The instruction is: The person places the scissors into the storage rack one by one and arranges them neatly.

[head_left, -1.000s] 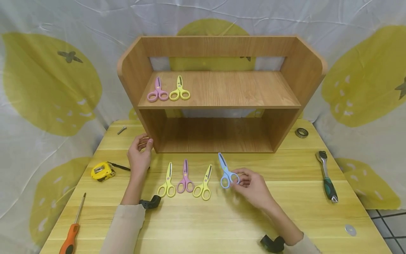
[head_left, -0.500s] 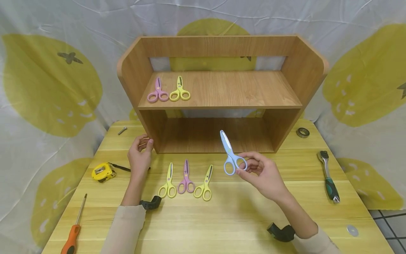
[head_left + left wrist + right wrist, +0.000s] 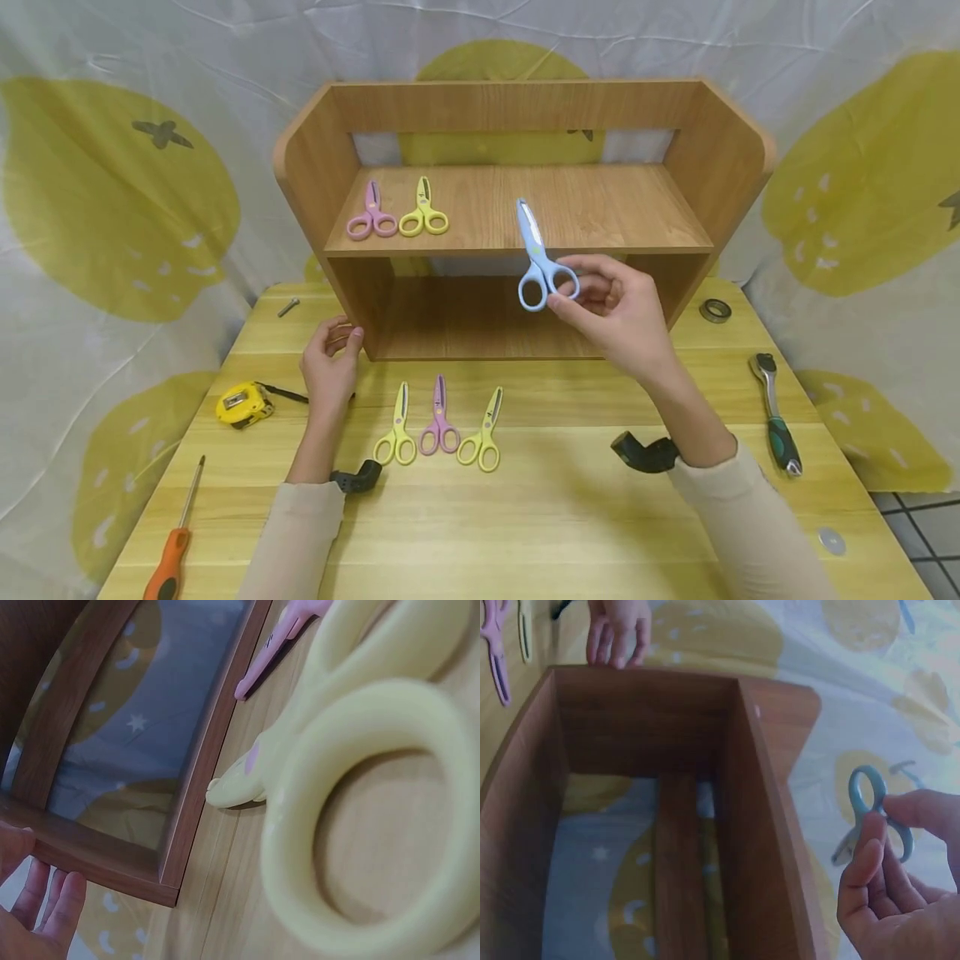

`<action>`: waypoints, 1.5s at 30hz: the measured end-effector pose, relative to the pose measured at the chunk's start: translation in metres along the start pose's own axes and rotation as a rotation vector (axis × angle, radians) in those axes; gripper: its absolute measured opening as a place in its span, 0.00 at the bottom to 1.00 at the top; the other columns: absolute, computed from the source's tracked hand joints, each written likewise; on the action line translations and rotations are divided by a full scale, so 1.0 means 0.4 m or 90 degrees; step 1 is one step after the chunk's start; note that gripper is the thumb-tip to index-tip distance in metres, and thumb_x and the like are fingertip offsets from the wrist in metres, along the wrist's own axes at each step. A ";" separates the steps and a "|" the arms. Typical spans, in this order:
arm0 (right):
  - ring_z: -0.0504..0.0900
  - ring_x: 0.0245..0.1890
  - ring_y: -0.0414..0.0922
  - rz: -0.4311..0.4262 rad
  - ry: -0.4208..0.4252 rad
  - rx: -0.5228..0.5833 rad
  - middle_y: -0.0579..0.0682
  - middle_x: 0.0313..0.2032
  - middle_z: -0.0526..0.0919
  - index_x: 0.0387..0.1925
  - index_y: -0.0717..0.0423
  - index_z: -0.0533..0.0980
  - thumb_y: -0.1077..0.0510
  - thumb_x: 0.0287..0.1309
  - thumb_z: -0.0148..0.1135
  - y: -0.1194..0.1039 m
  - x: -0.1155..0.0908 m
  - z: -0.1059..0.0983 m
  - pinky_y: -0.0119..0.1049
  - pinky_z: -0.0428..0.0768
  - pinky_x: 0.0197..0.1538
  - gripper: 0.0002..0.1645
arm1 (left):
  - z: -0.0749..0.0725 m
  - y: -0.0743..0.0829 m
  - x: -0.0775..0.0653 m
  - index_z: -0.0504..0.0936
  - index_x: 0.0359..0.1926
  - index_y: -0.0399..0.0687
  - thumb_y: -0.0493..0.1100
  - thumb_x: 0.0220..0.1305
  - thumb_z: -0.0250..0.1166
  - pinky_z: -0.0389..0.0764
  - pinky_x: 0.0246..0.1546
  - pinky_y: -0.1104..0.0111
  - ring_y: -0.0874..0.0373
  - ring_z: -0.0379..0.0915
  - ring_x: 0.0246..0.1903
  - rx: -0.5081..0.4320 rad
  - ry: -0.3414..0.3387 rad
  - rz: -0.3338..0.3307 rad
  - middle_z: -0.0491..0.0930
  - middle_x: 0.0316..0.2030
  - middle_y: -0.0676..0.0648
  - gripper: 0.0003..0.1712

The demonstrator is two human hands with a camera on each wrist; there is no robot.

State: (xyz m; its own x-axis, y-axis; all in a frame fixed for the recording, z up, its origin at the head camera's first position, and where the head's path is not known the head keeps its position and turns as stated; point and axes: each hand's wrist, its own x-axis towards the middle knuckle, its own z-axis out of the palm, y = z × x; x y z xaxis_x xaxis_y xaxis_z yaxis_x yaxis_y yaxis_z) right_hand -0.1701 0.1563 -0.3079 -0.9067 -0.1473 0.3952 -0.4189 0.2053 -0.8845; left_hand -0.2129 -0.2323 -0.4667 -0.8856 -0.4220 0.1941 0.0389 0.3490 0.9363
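My right hand (image 3: 626, 312) pinches a pair of blue scissors (image 3: 534, 250) by one handle loop. In the head view the scissors are raised in front of the wooden shelf (image 3: 517, 252), blades up, overlapping its upper board. The right wrist view has the same scissors (image 3: 868, 791) between thumb and fingers. My left hand (image 3: 330, 367) touches the shelf's left side panel low down, fingers relaxed. On the upper board lie pink scissors (image 3: 372, 212) and yellow scissors (image 3: 423, 208). In front of the shelf lie yellow scissors (image 3: 396, 429), pink scissors (image 3: 439, 421) and more yellow scissors (image 3: 482, 433).
On the left are a bolt (image 3: 288, 307), a yellow tape measure (image 3: 243, 405) and an orange screwdriver (image 3: 172, 546). A bearing ring (image 3: 715, 311), a ratchet wrench (image 3: 776, 417) and a metal washer (image 3: 832, 541) lie on the right. A lemon-print cloth (image 3: 112, 208) hangs behind.
My right hand has lifted the blue scissors from near the tabletop up and forward to the height of the upper board. My left hand has stayed at the shelf's side.
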 end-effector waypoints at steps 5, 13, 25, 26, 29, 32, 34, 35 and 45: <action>0.85 0.35 0.41 0.012 0.020 -0.051 0.46 0.35 0.90 0.58 0.58 0.81 0.58 0.60 0.75 -0.006 0.097 0.019 0.28 0.84 0.41 0.25 | 0.002 -0.001 0.002 0.83 0.57 0.55 0.47 0.72 0.67 0.79 0.41 0.77 0.63 0.81 0.46 -0.001 0.005 -0.003 0.85 0.49 0.47 0.15; 0.86 0.35 0.40 0.027 0.019 -0.089 0.51 0.37 0.91 0.58 0.56 0.81 0.57 0.60 0.75 -0.017 0.205 0.056 0.30 0.81 0.37 0.25 | 0.004 -0.001 0.002 0.83 0.54 0.52 0.48 0.71 0.68 0.79 0.43 0.77 0.62 0.82 0.46 -0.007 0.012 0.001 0.86 0.49 0.47 0.14; 0.87 0.36 0.42 0.082 -0.007 -0.138 0.53 0.38 0.91 0.60 0.57 0.80 0.55 0.63 0.73 -0.002 0.296 0.098 0.30 0.81 0.35 0.26 | 0.001 -0.005 -0.002 0.84 0.54 0.52 0.49 0.71 0.68 0.80 0.39 0.76 0.60 0.82 0.45 -0.006 0.008 0.005 0.86 0.48 0.48 0.14; 0.86 0.36 0.42 0.081 -0.012 -0.143 0.53 0.38 0.91 0.61 0.58 0.80 0.56 0.63 0.73 -0.003 0.299 0.101 0.30 0.81 0.35 0.26 | 0.002 -0.005 -0.001 0.84 0.54 0.52 0.49 0.71 0.68 0.79 0.40 0.76 0.60 0.82 0.44 -0.006 0.009 0.006 0.86 0.48 0.48 0.14; 0.85 0.36 0.42 0.075 -0.029 -0.167 0.54 0.38 0.91 0.61 0.59 0.79 0.55 0.64 0.72 -0.004 0.308 0.110 0.31 0.80 0.36 0.26 | 0.002 -0.003 0.000 0.84 0.53 0.52 0.48 0.70 0.69 0.79 0.40 0.76 0.61 0.82 0.43 -0.006 0.015 0.013 0.86 0.47 0.48 0.13; 0.85 0.37 0.43 0.075 -0.049 -0.184 0.53 0.39 0.90 0.61 0.60 0.79 0.54 0.65 0.70 -0.005 0.314 0.118 0.33 0.80 0.36 0.26 | 0.003 -0.003 0.000 0.84 0.52 0.51 0.46 0.70 0.69 0.79 0.41 0.76 0.63 0.82 0.42 -0.006 0.021 0.023 0.86 0.47 0.48 0.13; 0.84 0.38 0.43 0.075 -0.058 -0.206 0.52 0.40 0.89 0.61 0.59 0.79 0.52 0.66 0.69 -0.004 0.318 0.122 0.34 0.80 0.37 0.26 | 0.004 -0.004 0.001 0.84 0.52 0.51 0.46 0.70 0.69 0.79 0.41 0.76 0.64 0.82 0.42 -0.006 0.024 0.026 0.86 0.46 0.47 0.13; 0.83 0.38 0.43 0.075 -0.064 -0.222 0.52 0.40 0.88 0.60 0.58 0.80 0.51 0.66 0.69 -0.003 0.319 0.124 0.35 0.79 0.37 0.25 | 0.004 -0.004 0.001 0.84 0.52 0.51 0.46 0.69 0.70 0.80 0.40 0.76 0.64 0.82 0.42 -0.007 0.024 0.026 0.86 0.46 0.48 0.13; 0.76 0.44 0.44 0.071 -0.072 -0.370 0.47 0.44 0.83 0.52 0.50 0.84 0.42 0.65 0.69 0.002 0.313 0.135 0.40 0.73 0.44 0.21 | 0.004 0.003 -0.004 0.83 0.53 0.51 0.46 0.70 0.69 0.81 0.36 0.78 0.61 0.82 0.44 -0.026 0.010 0.016 0.85 0.48 0.48 0.13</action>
State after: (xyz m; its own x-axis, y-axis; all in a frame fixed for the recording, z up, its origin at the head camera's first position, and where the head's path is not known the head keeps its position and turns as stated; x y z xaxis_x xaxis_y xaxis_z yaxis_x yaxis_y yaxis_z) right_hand -0.2813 0.0860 -0.2726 -0.9492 -0.1899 0.2509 -0.3087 0.7165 -0.6256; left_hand -0.2122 -0.2299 -0.4664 -0.8768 -0.4266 0.2221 0.0806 0.3249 0.9423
